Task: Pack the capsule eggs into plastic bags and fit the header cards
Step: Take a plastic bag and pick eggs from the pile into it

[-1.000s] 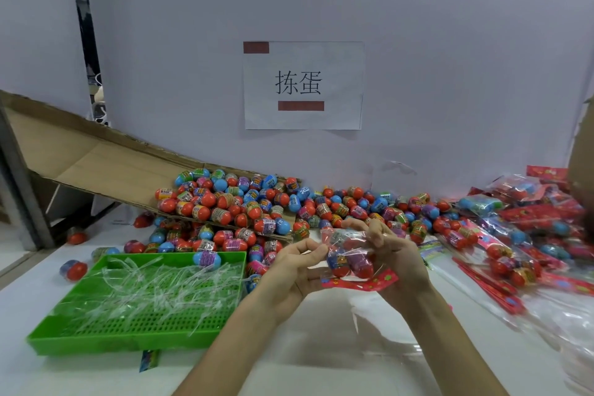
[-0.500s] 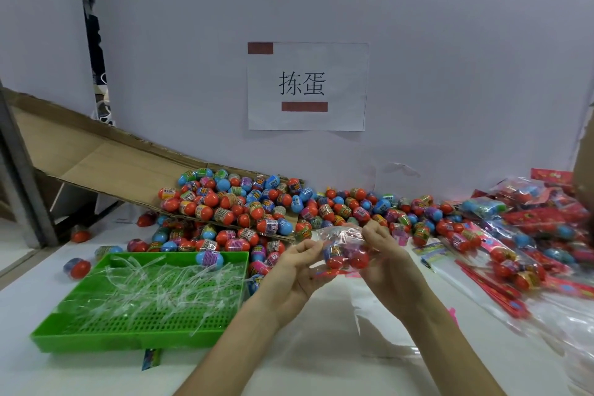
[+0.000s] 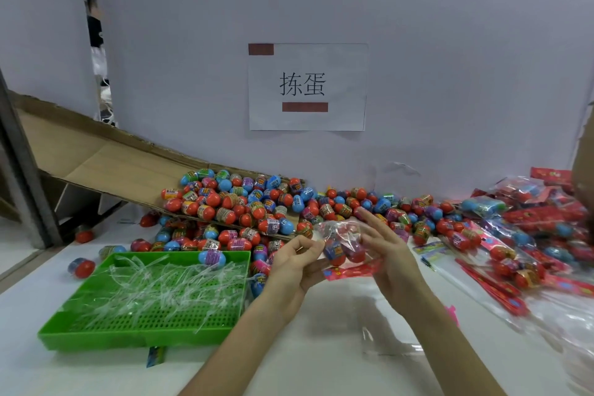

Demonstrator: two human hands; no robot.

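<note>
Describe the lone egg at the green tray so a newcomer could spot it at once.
Find the green perforated tray at the table's front left, strewn with clear plastic strips. At its far rim lies one capsule egg, blue with a purple band. It alone sits on the tray; the other eggs lie on the table or cardboard behind.

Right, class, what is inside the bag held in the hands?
Two eggs show through the bag; crinkled film and the right hand hide any others.

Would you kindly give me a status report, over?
Left grip pinches bag of capsule eggs; right grip flat against it. Red header card beneath. Nothing blocking.
</note>
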